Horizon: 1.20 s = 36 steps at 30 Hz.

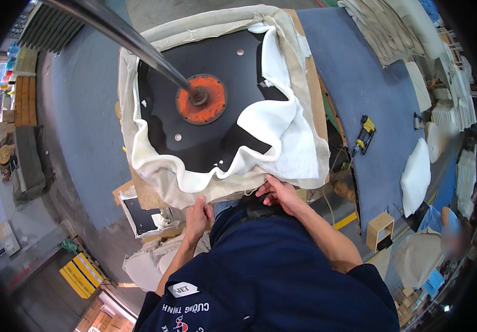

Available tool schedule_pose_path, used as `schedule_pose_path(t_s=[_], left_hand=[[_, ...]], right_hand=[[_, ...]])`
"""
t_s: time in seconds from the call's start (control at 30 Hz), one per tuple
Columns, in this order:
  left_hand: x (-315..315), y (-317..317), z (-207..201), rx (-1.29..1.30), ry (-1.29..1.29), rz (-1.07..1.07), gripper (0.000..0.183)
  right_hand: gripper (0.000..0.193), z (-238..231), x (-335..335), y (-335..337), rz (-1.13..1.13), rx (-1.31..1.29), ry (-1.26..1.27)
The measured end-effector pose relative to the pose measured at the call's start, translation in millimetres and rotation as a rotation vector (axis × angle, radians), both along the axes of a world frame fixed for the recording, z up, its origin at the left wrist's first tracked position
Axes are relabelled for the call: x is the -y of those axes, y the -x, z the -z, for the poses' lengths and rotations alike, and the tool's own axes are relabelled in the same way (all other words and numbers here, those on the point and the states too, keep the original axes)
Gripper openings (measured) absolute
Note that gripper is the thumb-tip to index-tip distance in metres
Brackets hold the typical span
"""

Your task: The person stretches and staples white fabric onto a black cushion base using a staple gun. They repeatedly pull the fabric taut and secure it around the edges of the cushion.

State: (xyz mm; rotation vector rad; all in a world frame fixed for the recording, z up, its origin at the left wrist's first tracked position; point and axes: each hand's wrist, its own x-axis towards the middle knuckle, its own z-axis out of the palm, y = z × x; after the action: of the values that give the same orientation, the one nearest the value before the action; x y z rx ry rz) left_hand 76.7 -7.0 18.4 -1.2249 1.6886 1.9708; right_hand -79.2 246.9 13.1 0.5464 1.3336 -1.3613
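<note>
In front of me an upholstered cushion lies with its underside up. Its black panel point(194, 146) is framed by wavy white padding point(271, 119) and a beige fabric cover point(175, 191). A round orange metal plate point(214, 91) presses on the panel's middle, at the end of a steel rod point(130, 44). My left hand point(196, 218) is closed, pinching the cover's near edge. Farther right along that edge, my right hand point(280, 195) has its fingers curled onto the fabric, by a thin loose cord point(249, 192). Part of its fingertips is hidden.
A yellow and black staple gun point(365, 134) rests on the blue-grey table point(382, 177) to the right. Near its edge are a white cushion point(416, 176) and a small wooden box point(380, 232). Beige fabric pieces point(385, 33) are stacked at the far right. Another person's blurred arm shows at right.
</note>
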Motion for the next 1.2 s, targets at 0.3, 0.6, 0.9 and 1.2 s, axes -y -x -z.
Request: schedule_pose_path(t_s=[0.3, 0.6, 0.9, 1.2], left_hand=[[9.2, 3.0, 11.1, -0.041, -0.255, -0.049, 0.058], [0.5, 22.4, 15.6, 0.065, -0.076, -0.139, 0.050], [12.4, 7.5, -3.0, 0.018, 0.282, 0.088, 0.066], [14.5, 15.1, -20.2, 0.066, 0.149, 0.157, 0.070]], right_hand=[[0.056, 7.7, 6.5, 6.1, 0.055, 0.085, 0.071], [0.057, 10.6, 9.6, 5.2, 0.068, -0.063, -0.007], [0.070, -29.1, -4.3, -9.1, -0.125, -0.682, -0.173], [0.070, -11.1, -16.0, -3.0, -0.130, -0.485, -0.120]])
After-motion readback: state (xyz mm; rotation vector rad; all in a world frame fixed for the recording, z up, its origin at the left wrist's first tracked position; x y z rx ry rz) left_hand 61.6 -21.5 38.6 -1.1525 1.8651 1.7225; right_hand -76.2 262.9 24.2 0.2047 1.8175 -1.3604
